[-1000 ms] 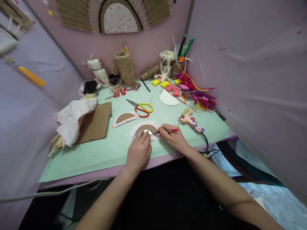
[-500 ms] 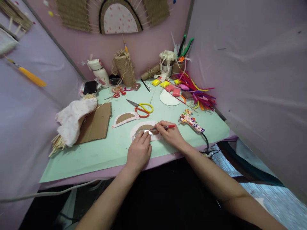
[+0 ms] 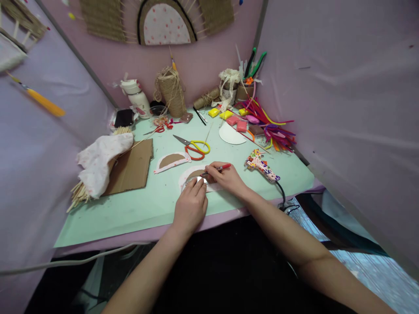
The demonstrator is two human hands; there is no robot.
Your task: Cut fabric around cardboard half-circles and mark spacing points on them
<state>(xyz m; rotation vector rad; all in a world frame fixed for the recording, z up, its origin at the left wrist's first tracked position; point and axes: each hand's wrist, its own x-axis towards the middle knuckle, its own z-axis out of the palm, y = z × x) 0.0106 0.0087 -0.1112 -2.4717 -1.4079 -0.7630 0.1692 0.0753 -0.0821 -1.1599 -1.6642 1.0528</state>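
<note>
My left hand (image 3: 191, 201) lies with fingers flat, pressing on a shiny, clear-looking round piece (image 3: 199, 179) whose kind I cannot make out. Under it is a brown cardboard half-circle (image 3: 194, 173) on white dotted fabric (image 3: 182, 178). Pinched in my right hand (image 3: 225, 176) is a red pen (image 3: 223, 167), its tip down at the cardboard beside my left fingertips. Just behind lies a second, smaller cardboard half-circle (image 3: 172, 160) with a folded fabric rim. Scissors (image 3: 195, 150) with yellow and red handles lie open beyond it.
A flower-patterned glue gun (image 3: 262, 166) lies at right, its cord over the table edge. Left are a cardboard sheet (image 3: 132, 170) and fabric (image 3: 101, 157) over sticks. Behind stand a twine cone (image 3: 172, 93) and bottle (image 3: 139, 101); pipe cleaners (image 3: 278, 131) lie back right.
My right hand has moved a little left with the red pen, bringing its tip closer to my left fingertips. My left hand stays in place. The view has shifted slightly.
</note>
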